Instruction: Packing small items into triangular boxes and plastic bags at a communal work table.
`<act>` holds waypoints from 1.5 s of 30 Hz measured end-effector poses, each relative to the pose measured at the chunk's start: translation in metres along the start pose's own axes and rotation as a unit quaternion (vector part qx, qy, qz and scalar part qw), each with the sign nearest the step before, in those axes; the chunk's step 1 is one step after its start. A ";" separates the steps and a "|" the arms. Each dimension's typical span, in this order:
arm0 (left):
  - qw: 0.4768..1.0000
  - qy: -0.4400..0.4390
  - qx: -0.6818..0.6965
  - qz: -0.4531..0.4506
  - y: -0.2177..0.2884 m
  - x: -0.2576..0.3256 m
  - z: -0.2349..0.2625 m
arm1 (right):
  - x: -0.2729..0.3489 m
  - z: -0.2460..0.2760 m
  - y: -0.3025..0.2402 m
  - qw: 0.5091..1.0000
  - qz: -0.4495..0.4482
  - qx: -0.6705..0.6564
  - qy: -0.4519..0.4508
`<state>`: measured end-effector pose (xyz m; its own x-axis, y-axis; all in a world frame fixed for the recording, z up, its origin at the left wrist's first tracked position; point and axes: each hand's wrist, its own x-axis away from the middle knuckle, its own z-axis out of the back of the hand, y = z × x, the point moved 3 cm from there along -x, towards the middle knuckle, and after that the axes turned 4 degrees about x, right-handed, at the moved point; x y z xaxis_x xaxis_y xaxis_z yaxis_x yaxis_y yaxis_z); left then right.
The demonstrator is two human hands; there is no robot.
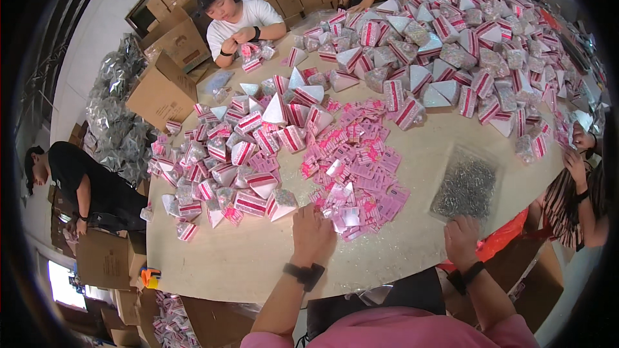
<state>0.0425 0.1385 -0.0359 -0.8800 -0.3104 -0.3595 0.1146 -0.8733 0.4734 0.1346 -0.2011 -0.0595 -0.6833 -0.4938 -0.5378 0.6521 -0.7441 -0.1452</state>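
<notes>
My left hand is at the near edge of a loose pile of small pink printed cards. Its fingers are curled beside the cards; whatever they may hold is hidden. At the near edge of a clear, shallow tray rests my right hand, fingers bent in toward the rim. Many small dark metal pieces fill the tray, too small to name. Left of the cards lies a heap of wedge-shaped, cake-slice-like packets in pink, white and clear film.
A far larger mound of similar packets covers the table's far right. Co-workers' hands work across the table and at the right edge. An orange-yellow tape dispenser sits at the near-left edge. Cardboard boxes stand around.
</notes>
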 end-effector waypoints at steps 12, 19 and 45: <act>0.960 0.028 0.180 0.210 -0.038 0.032 0.000 | 0.009 -0.005 0.003 1.000 0.000 0.008 0.030; 0.988 0.057 -0.012 0.145 -0.041 0.052 -0.025 | 0.012 0.000 0.002 0.999 0.004 0.014 0.032; 0.865 0.022 0.415 0.281 -0.011 -0.016 0.037 | 0.010 0.002 0.001 0.999 -0.002 0.017 0.048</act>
<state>0.0384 0.1670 -0.0059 -0.7722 -0.6286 0.0929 0.1324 -0.0162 0.9911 0.1277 -0.2074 -0.0627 -0.6503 -0.4462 -0.6148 0.6367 -0.7616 -0.1206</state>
